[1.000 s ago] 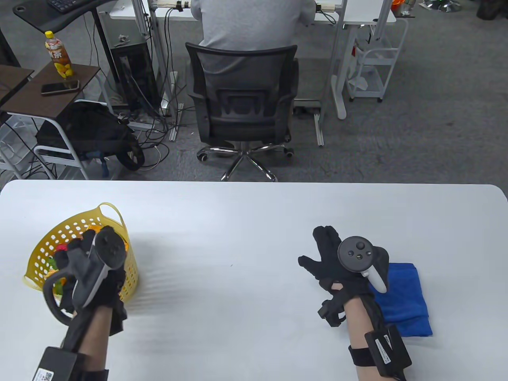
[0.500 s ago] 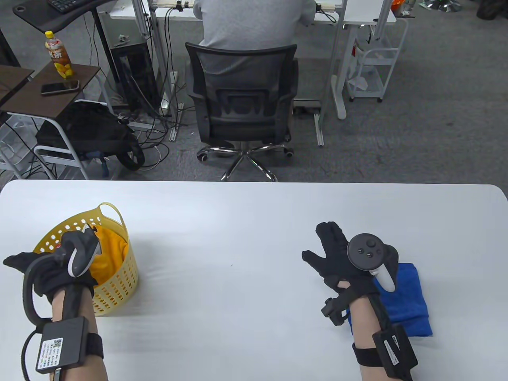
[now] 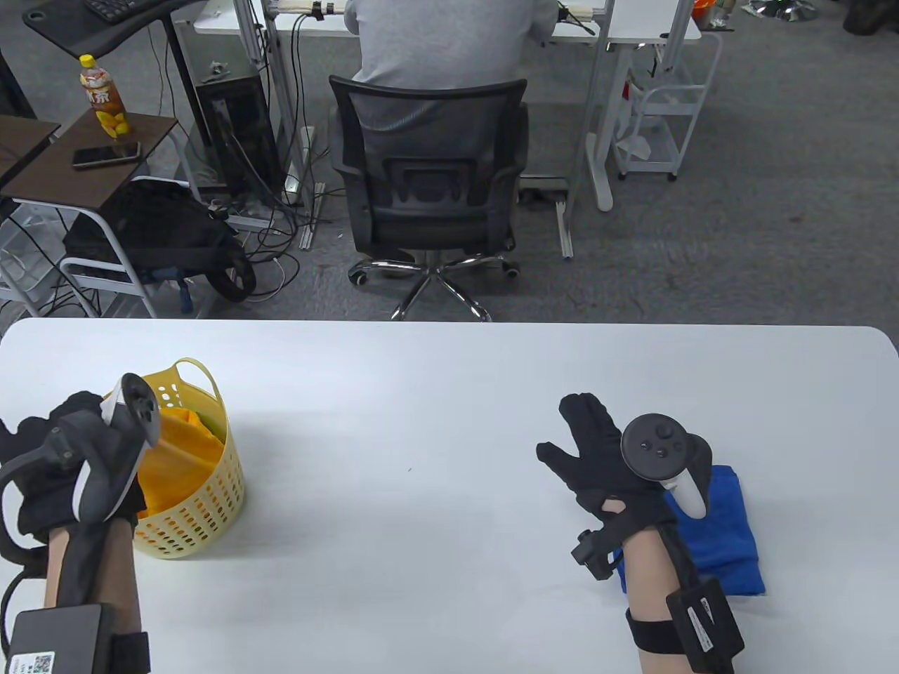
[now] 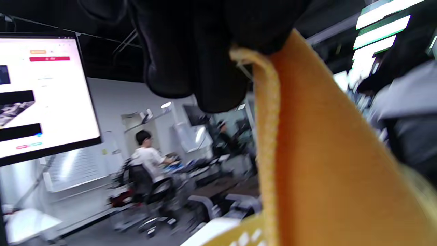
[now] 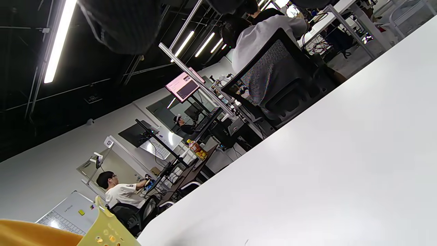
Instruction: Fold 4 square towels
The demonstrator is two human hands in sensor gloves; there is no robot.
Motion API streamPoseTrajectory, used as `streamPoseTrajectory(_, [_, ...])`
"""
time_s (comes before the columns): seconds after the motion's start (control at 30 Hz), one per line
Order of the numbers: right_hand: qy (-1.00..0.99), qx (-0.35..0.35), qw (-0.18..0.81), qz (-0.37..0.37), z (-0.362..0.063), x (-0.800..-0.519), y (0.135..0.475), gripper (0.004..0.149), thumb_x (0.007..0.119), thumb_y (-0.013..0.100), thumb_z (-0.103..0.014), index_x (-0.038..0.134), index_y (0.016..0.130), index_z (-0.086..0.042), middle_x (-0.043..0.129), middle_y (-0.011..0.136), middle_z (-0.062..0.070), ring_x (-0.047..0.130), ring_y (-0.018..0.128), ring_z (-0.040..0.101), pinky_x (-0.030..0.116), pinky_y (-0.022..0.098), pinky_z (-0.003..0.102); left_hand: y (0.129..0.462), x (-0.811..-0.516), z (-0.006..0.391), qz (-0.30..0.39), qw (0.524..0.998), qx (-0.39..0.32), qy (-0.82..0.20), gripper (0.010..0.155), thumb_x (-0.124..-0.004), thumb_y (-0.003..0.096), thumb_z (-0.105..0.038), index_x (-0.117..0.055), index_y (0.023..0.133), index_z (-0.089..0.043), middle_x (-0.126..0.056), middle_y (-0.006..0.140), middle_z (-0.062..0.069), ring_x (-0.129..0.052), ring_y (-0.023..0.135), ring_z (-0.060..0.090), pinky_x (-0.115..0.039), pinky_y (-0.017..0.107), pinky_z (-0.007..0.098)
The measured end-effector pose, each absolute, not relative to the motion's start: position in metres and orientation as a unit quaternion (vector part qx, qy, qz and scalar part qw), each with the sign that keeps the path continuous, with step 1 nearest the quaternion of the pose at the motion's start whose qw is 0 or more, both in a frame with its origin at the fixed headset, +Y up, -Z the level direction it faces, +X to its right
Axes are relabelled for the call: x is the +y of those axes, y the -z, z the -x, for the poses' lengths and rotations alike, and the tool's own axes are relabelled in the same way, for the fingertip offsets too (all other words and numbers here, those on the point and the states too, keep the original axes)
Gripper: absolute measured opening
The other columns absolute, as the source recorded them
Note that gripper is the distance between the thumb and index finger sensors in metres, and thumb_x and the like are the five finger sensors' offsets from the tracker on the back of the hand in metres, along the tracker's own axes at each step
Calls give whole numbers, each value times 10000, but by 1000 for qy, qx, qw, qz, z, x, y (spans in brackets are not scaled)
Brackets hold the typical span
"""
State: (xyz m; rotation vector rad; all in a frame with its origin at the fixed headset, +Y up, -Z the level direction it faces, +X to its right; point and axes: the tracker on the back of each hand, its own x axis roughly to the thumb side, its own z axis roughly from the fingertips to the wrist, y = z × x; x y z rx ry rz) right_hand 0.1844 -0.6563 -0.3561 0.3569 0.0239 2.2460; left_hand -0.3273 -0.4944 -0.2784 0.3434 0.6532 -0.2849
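We read no words here. Our left hand point(image 3: 49, 456) has pulled back, pinching the soft orange towel point(image 4: 324, 153) above the yellow plastic basket point(image 3: 200, 502); our right hand point(image 3: 597, 456), fingers spread, stays left of the folded blue towel point(image 3: 723, 533).

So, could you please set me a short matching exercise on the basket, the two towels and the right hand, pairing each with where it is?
Things:
1. yellow basket
2. orange towel
3. blue towel
4. right hand

Places:
A. folded, on the table beside the right wrist
B. standing at the table's left end
C. fingers spread, holding nothing
D. gripped by the left hand, partly in the basket

Pairs: 1-B, 2-D, 3-A, 4-C
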Motion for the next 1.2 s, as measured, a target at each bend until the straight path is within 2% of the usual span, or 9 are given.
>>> streamPoseTrajectory(0.17, [-889, 7, 431, -155, -184, -651, 351, 851, 774, 522, -449, 399, 1123, 23, 293, 1132, 427, 396, 972, 658, 408, 622, 793, 249, -432, 296, -244, 934, 261, -17, 428, -714, 512, -404, -850, 900, -283, -1032, 780, -89, -1009, 840, 187, -584, 846, 554])
streamPoseTrajectory(0.27, [-884, 4, 438, -162, -184, -647, 348, 849, 773, 523, -450, 401, 1123, 23, 294, 1132, 427, 396, 972, 657, 408, 622, 794, 230, -395, 279, -300, 921, 193, -154, 430, -695, 523, -392, -818, 925, -303, -1003, 818, -83, -974, 878, 203, -565, 847, 567])
streamPoseTrajectory(0.33, [-882, 2, 441, -167, -184, -645, 346, 849, 773, 523, -450, 402, 1123, 23, 295, 1132, 428, 396, 972, 658, 408, 622, 794, 218, -374, 269, -328, 910, 147, -206, 430, -685, 528, -398, -805, 933, -315, -991, 835, -95, -962, 896, 196, -560, 849, 568])
streamPoseTrajectory(0.5, [-874, -2, 451, -180, -183, -640, 342, 848, 775, 523, -449, 406, 1123, 22, 306, 1134, 425, 401, 973, 657, 409, 622, 795, 201, -347, 251, -378, 869, 47, -317, 430, -661, 535, -412, -768, 948, -353, -966, 866, -132, -936, 932, 163, -541, 861, 559])
streamPoseTrajectory(0.63, [-871, -4, 452, -194, -180, -639, 341, 823, 784, 521, -440, 434, 1127, -7, 329, 1138, 418, 413, 975, 652, 409, 622, 797, 212, -353, 236, -334, 869, -21, -366, 428, -660, 532, -411, -759, 948, -392, -950, 890, -150, -886, 987, 166, -507, 870, 576])
streamPoseTrajectory(0.73, [-870, 7, 441, -218, -175, -641, 342, 835, 816, 506, -430, 423, 1135, -49, 320, 1150, 403, 400, 984, 649, 401, 624, 802, 226, -366, 224, -318, 873, -37, -368, 427, -665, 520, -408, -770, 935, -409, -955, 885, -160, -889, 986, 171, -515, 865, 577])
streamPoseTrajectory(0.9, [-859, 27, 424, -286, -163, -644, 343, 995, 880, 439, -485, 294, 1147, -103, 233, 1164, 382, 321, 1001, 648, 362, 629, 817, 246, -381, 203, -271, 883, -88, -372, 425, -675, 515, -406, -774, 926, -443, -951, 899, -173, -862, 1015, 184, -502, 868, 583])
streamPoseTrajectory(1.1, [-846, 36, 422, -323, -147, -650, 343, 1034, 893, 414, -504, 266, 1146, -128, 196, 1166, 372, 302, 1010, 639, 335, 625, 826, 263, -404, 174, -203, 917, -123, -321, 419, -709, 508, -407, -811, 912, -451, -953, 926, -149, -840, 1039, 213, -489, 866, 599])
streamPoseTrajectory(1.2, [-864, 47, 399, -303, -144, -658, 346, 1009, 887, 426, -491, 292, 1147, -114, 200, 1162, 380, 304, 1005, 644, 333, 622, 827, 267, -422, 159, -180, 952, -115, -218, 416, -739, 505, -411, -840, 908, -437, -938, 959, -123, -818, 1056, 234, -473, 868, 610])
